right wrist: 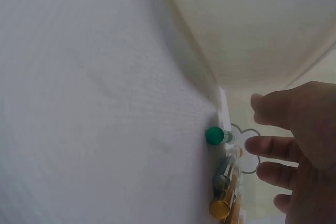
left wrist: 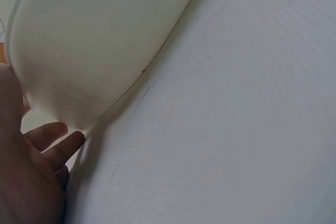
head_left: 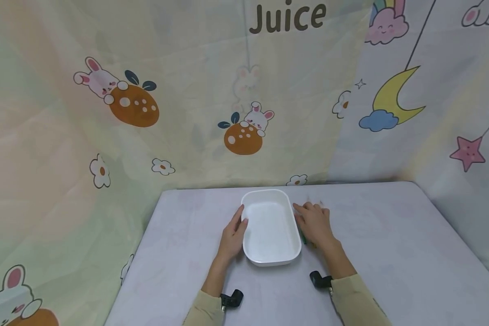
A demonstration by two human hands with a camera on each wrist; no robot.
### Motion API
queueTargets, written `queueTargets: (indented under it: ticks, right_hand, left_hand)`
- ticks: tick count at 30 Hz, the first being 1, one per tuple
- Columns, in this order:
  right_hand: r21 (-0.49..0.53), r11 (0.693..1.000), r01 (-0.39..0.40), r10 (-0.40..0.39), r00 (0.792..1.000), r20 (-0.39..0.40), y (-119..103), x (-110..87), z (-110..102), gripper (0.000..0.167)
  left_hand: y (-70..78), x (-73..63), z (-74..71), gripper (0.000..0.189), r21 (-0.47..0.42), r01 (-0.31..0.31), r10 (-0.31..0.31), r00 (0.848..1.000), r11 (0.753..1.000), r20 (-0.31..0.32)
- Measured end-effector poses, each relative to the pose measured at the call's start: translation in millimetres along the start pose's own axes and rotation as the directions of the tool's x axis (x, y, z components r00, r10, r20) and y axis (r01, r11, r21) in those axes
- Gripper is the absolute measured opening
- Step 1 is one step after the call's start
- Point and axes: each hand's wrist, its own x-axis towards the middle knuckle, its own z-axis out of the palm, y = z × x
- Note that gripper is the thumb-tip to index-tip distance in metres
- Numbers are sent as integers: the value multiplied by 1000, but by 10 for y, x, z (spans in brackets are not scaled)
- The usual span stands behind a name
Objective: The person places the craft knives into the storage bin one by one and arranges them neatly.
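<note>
A white rectangular tray (head_left: 271, 226) with rounded corners lies on the table in the head view, its inside bare. At its left side my left hand (head_left: 233, 235) grips it, thumb over the rim and fingers along the outer wall. In the left wrist view, fingertips of that hand meet the tray's lower edge (left wrist: 118, 98). My right hand (head_left: 315, 224) is to the right of the tray, fingers loosely bent and holding nothing. Close by these fingers lie several slim pens, one with a green end (right wrist: 214, 135) and one with an orange end (right wrist: 220, 209), partly hidden in the head view.
A pale cloth covers the table (head_left: 391, 253). Printed curtains with rabbits, fruit and a yellow moon (head_left: 393, 102) hang behind it and at the sides. Each wrist carries a small black camera (head_left: 233, 299).
</note>
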Motion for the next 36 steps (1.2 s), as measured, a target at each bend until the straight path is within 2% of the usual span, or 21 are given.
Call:
queueTargets:
  ticks: [6, 12, 19, 24, 29, 36]
  right_hand:
    - [-17, 1000, -21, 22, 999, 26, -25, -9, 16, 37]
    - [-28, 1000, 8, -6, 999, 50, -24, -11, 48, 28]
    - [-41, 998, 38, -34, 995, 92, -32, 44, 70, 21]
    - [-54, 998, 28, -20, 989, 147, -53, 109, 68, 11]
    - [-20, 1000, 0, 4, 984, 176, -83, 128, 56, 14]
    - [39, 999, -24, 17, 987, 160, -108, 85, 47, 19]
  left_hand:
    - [-29, -3, -7, 51, -4, 6, -6, 1000, 1000, 3]
    - [-44, -6, -14, 51, -5, 19, -19, 1000, 1000, 3]
    - [-64, -1, -24, 52, -19, -24, 24, 1000, 1000, -5]
    - [-51, -3, -20, 52, -32, -17, 16, 1000, 999, -8]
    - [-49, 3, -13, 52, -26, -11, 11, 1000, 1000, -10]
    - [-66, 0, -5, 51, -44, -11, 11, 1000, 999, -2]
